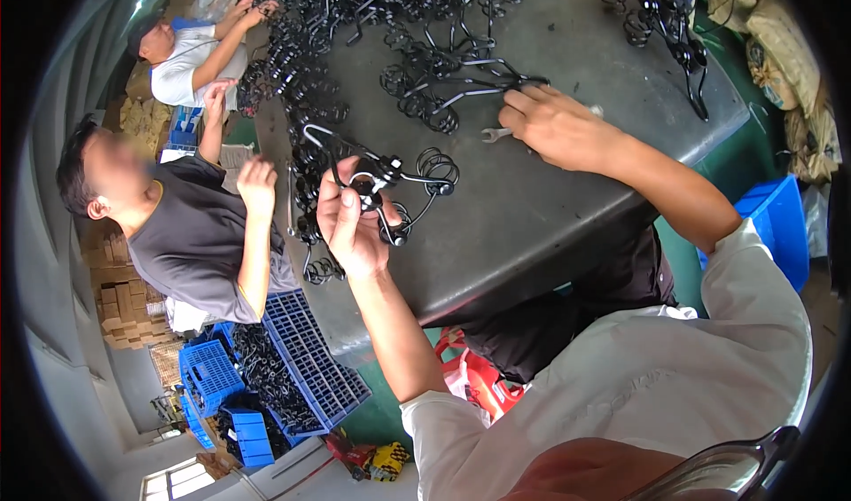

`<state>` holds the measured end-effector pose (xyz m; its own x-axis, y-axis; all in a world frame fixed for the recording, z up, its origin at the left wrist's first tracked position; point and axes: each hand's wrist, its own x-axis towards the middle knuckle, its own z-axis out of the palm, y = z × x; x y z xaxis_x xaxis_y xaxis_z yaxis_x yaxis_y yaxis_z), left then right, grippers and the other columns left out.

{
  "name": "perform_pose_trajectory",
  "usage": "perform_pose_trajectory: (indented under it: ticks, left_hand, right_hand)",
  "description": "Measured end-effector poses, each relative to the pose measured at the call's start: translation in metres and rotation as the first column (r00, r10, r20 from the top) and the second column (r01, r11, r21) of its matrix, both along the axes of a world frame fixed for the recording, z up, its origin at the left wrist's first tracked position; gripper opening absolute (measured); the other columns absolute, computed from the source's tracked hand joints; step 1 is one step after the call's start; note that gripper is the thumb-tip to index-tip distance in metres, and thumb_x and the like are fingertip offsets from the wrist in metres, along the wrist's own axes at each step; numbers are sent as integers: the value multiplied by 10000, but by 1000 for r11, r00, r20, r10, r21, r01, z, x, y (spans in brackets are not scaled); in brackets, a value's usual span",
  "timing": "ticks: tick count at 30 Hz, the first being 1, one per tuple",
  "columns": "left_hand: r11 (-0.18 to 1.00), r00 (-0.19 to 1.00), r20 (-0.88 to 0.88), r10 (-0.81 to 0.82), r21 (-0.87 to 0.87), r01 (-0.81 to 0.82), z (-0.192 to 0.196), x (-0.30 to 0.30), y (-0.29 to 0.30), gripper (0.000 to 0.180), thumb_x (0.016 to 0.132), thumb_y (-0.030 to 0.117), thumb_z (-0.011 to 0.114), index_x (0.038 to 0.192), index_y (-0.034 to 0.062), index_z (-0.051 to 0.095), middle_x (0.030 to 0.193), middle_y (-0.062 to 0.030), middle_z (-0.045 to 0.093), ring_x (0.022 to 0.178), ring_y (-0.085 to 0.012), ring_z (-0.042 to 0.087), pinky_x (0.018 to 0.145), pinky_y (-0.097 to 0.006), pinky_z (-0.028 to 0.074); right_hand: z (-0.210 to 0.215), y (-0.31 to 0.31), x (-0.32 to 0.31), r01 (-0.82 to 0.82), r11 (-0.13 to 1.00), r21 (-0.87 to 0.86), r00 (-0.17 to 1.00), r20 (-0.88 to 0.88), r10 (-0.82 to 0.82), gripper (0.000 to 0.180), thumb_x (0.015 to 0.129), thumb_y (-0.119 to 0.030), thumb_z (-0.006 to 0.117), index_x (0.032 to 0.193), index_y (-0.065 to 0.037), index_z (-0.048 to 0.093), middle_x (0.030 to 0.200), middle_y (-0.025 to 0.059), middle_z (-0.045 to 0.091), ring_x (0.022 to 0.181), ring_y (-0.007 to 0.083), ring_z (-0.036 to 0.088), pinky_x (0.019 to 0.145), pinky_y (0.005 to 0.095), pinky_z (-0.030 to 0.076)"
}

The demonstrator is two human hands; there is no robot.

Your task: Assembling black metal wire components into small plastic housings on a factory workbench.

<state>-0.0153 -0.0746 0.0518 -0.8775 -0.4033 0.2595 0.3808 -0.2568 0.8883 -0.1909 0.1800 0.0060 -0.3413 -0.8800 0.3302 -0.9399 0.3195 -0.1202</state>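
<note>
My left hand (355, 222) is closed around a black brake lever (381, 177) with a silver clamp part and coiled black cable, held above the near left of the table. My right hand (558, 129) rests low over the table to the right, its fingers bent inward. Its fingertips are by the ends of several black levers with coiled cables (452, 80); what they grip, if anything, is hidden. The jaw of a small open-end wrench (493, 135) shows under that hand.
A heap of similar coiled parts (301, 66) covers the far left of the dark table (532, 226). More lie at the far right (660, 22). Two people stand along the left side. Blue crates (301, 359) hold black parts at lower left; a blue bin (776, 226) stands right.
</note>
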Motion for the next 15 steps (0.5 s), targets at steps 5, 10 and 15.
perform_pose_trajectory:
  ticks: [5,10,15]
  left_hand:
    - [992,990,-50,-128,16,129,4,-30,-11,431,981,237,633,1266,-72,542,969,-138,656,507,-186,597,435,-271,488]
    - [974,982,-48,-181,128,186,-14,-40,-4,504,985,330,632,1268,-76,539,975,-130,664,461,-175,548,396,-256,424]
    - [920,976,4,-218,334,204,-26,-28,8,541,999,398,563,1290,-58,547,952,-159,679,421,-151,497,367,-240,369]
  right_hand:
    - [28,7,-10,-122,876,-467,920,277,276,178,998,-51,571,1155,24,603,1003,140,551,714,266,586,633,371,484]
    - [66,-29,-18,-207,802,-560,725,463,510,147,1043,-69,516,1062,38,615,915,84,532,716,180,535,640,326,448]
    - [61,-60,-23,-374,727,-576,545,498,675,189,1024,-123,539,941,40,586,860,133,588,786,297,583,719,391,447]
